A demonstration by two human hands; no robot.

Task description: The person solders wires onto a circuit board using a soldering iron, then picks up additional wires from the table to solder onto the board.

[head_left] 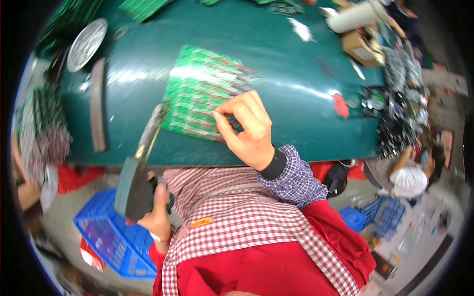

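A green circuit board panel (190, 93) lies on the teal table (306, 133), with reddish-brown strips or wires along its rows and sticking out past its right edge. My left hand (159, 214) is wrapped round the handle of a dark green gun-shaped tool (129, 185). Its long, narrow metal barrel reaches up to the panel's left edge. Over the panel's right side, my right hand (249, 130) is closed, thumb and index finger pinched together. Whatever is in that pinch, if anything, is too small and blurred to make out.
Left of the panel lie a grey bar (98, 106) and a round foil dish (87, 45). A red scrap (340, 105) and a cardboard box (361, 48) are at the right. A blue crate (116, 237) stands below the table edge. Another person (410, 180) is at the far right.
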